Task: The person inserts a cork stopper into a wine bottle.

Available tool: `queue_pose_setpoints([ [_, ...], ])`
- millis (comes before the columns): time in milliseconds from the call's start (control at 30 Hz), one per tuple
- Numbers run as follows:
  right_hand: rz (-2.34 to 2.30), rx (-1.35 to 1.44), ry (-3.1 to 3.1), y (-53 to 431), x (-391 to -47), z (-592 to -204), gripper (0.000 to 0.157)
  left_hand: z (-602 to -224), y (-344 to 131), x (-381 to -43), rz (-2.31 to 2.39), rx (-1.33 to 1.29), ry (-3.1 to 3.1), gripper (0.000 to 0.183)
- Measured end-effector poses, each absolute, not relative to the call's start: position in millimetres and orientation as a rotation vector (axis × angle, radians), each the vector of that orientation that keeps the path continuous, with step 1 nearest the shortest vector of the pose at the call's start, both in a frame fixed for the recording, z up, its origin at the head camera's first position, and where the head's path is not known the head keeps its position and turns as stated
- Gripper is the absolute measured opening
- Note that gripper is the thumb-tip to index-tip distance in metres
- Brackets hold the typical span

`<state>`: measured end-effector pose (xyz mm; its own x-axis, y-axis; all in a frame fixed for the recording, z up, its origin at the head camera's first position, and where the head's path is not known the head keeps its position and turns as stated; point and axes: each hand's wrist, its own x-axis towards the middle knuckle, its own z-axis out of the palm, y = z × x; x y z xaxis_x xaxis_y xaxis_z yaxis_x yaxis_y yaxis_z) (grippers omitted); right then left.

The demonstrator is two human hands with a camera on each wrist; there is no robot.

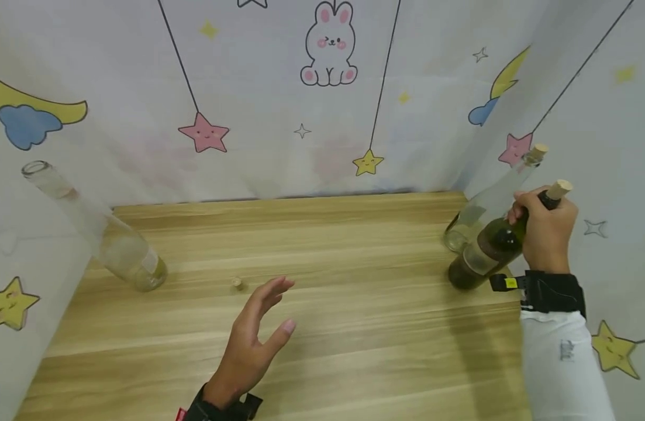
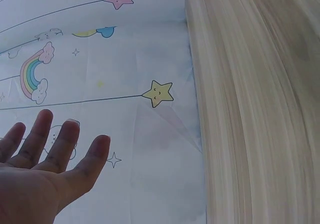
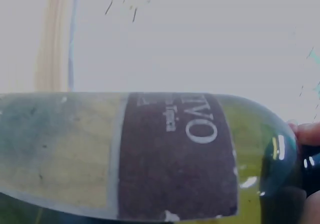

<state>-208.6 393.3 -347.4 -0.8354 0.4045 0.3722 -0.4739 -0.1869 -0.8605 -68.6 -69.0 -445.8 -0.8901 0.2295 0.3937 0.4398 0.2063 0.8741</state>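
My right hand (image 1: pixel 551 234) grips a dark green wine bottle (image 1: pixel 493 254) by the neck, with a cork (image 1: pixel 560 188) sticking out above the fist. In the right wrist view, the bottle's dark label (image 3: pixel 175 159) with pale letters fills much of the frame. Right behind it stands a clear glass bottle (image 1: pixel 472 216), also topped with a cork (image 1: pixel 538 152). My left hand (image 1: pixel 248 345) is held over the front of the table, fingers spread and holding nothing. A small loose cork (image 1: pixel 237 283) lies on the wood beyond the left fingers.
Toward the left edge stands another clear bottle (image 1: pixel 124 251), its mouth uncorked. The wood-grain table (image 1: pixel 327 234) is bordered at the back and both sides by white cloth (image 1: pixel 269 99) printed with stars, moons and a rabbit.
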Motion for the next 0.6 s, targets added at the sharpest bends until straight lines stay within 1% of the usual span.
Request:
queue_pose_setpoints([
  [100, 2.056, -0.012, -1.499, 410, -215, -351, 0.024, -445, -67, -68, -1.756, -0.642, -2.306, 0.074],
  [233, 2.049, -0.087, -1.490, 420, -223, -355, 0.024, -445, -67, -68, -1.748, -0.636, -2.317, 0.075],
  [600, 2.018, -0.023, -1.442, 421, -236, -360, 0.025, -446, -68, -70, -1.732, -0.639, -2.296, 0.073],
])
